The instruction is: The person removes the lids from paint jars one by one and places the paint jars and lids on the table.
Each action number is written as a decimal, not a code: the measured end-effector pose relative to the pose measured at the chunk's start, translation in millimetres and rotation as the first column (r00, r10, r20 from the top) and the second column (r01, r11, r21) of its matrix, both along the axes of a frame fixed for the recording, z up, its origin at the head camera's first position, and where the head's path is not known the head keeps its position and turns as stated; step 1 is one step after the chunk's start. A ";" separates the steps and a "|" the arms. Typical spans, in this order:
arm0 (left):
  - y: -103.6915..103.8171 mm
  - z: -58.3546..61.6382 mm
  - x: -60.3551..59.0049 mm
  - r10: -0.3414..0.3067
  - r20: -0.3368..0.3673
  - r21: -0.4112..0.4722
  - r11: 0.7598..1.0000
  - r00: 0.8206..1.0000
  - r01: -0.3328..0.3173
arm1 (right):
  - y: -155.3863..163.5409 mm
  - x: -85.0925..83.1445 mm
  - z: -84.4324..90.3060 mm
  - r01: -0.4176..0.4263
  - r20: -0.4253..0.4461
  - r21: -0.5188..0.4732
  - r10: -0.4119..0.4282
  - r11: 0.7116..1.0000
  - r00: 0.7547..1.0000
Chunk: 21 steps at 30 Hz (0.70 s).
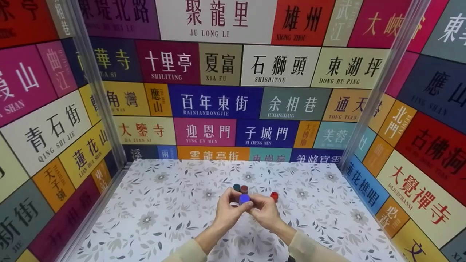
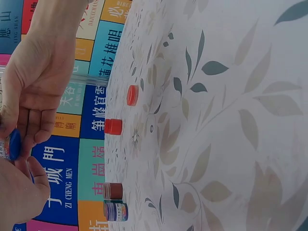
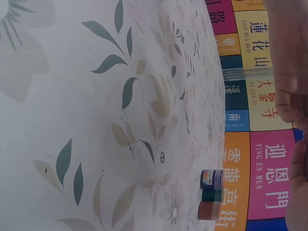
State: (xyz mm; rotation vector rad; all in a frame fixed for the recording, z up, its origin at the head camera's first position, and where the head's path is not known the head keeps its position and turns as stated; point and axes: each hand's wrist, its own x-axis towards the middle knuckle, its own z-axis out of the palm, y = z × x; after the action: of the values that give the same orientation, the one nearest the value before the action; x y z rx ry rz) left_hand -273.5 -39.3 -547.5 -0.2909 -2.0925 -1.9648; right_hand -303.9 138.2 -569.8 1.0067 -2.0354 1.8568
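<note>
Holding: I grip one small jar with a blue lid (image 1: 244, 198) between both my hands, raised above the tablecloth (image 1: 164, 218), near the middle of the table.
Left hand (image 1: 228, 208): fingers curled round the jar body from the left; thumb and fingertips pinch it just below the lid. In the left wrist view only the lid edge (image 2: 14, 143) and a strip of the label show.
Right hand (image 1: 265, 211): fingers curled toward the lid from the right, fingertips touching its rim. The left wrist view shows this hand (image 2: 36, 82) from the palm side, fingers bent down onto the lid.
Right wrist view: my fingers (image 3: 288, 62) fill the right edge; the jar I hold is almost wholly out of frame.
Jars beyond my hands: a dark-lidded jar (image 1: 237, 187) and a brown-lidded jar (image 1: 244, 189) stand upright, touching or nearly so, just behind my hands. In the right wrist view a purple-labelled jar (image 3: 211, 178), a green one (image 3: 211, 195) and the brown one (image 3: 210, 211) sit in a close row.
Jar to my right: a red-lidded jar (image 1: 274, 196) stands just beside my right hand. The left wrist view shows two red lids (image 2: 113, 126), (image 2: 132, 95), set apart from each other.
Surroundings: sign-printed walls (image 1: 218, 102) enclose the table on three sides.
</note>
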 end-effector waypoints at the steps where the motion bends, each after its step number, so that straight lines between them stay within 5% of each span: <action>1: -0.4 0.0 0.2 -0.004 0.002 -0.003 1.000 1.000 0.004 | 0.4 -0.1 0.3 -0.002 -0.002 0.000 0.002 1.000 1.000; 13: -11.4 6.3 -3.5 -0.173 -0.038 -0.060 0.984 0.984 0.170 | 7.0 -2.8 7.8 0.017 -0.054 0.031 -0.015 0.999 0.998; 21: -11.2 6.9 -5.7 -0.221 -0.044 -0.060 0.974 0.974 0.218 | 9.5 -0.6 13.2 0.014 -0.015 0.033 -0.014 0.999 1.000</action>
State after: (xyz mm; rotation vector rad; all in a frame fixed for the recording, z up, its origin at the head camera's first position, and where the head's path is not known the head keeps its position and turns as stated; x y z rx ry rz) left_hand -279.1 -50.4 -540.7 -0.6003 -2.1656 -1.9964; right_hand -304.5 147.7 -556.6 1.0090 -2.0664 1.8089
